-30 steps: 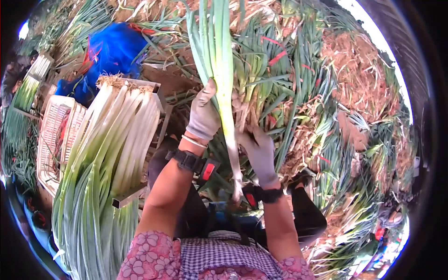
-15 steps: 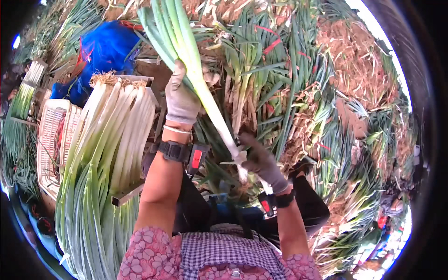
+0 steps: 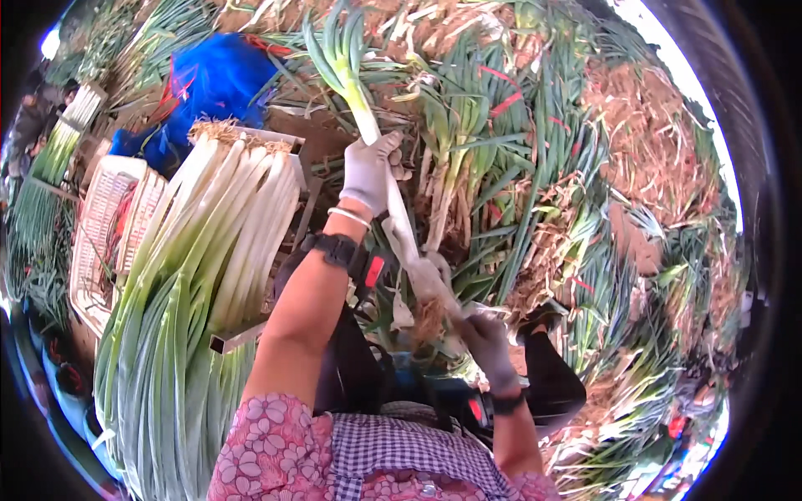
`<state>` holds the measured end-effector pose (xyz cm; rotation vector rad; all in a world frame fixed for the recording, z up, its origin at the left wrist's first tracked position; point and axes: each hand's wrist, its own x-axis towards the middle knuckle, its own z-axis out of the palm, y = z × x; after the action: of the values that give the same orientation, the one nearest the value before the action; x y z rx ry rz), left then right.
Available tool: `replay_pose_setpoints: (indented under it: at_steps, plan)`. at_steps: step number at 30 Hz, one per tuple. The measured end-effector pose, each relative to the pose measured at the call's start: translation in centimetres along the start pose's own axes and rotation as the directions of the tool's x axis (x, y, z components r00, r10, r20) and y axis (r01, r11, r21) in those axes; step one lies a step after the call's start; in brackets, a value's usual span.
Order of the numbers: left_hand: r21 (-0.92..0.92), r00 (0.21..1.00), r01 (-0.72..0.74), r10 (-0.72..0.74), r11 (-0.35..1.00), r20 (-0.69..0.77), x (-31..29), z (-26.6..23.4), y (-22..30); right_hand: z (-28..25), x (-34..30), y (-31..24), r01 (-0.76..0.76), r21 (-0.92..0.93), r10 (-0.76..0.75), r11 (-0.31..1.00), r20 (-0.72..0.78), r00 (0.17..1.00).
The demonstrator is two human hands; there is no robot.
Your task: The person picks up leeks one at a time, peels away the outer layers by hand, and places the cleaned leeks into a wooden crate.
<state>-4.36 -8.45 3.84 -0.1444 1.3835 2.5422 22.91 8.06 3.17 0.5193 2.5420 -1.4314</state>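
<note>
Gripped in my gloved left hand (image 3: 369, 174) is a long green onion (image 3: 402, 230), held slantwise by its white shank. Its green leaves point away, and its brown roots (image 3: 430, 316) hang nearer my lap. At the root end, my gloved right hand (image 3: 489, 346) is closed on a pale strip of outer skin (image 3: 449, 301) that trails along the shank. Its fingertips are slightly blurred. Left of my arm, a thick bundle of cleaned green onions (image 3: 196, 242) lies in a metal frame (image 3: 238, 334), roots at the far end.
A cream plastic basket (image 3: 88, 250) stands beyond the bundle at left, near a blue net heap (image 3: 219, 79). Unpeeled green onions (image 3: 468, 100) lie ahead and to the right, some with red ties. Dry peelings (image 3: 639, 125) cover ground at far right. Another onion bundle (image 3: 71, 125) stands far left.
The green onion slid down toward me, and my left hand moved right and nearer, onto the white shank. My right hand moved down and right, drawing pale skin toward the roots.
</note>
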Motion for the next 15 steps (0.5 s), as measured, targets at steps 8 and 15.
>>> replay_pose_setpoints:
  at_steps: [8,15]
  plan:
    - [-0.124,0.985,0.054,-0.073,0.991,-0.159,0.1,0.7,-1.5,-3.7,-1.8,-3.5,0.068,0.356,-0.048,0.932,-0.064,0.997]
    - [-0.107,0.971,0.057,-0.08,0.993,-0.225,2.3,-0.5,-0.6,1.0,2.4,-4.6,-0.123,0.605,0.031,0.787,0.161,0.986]
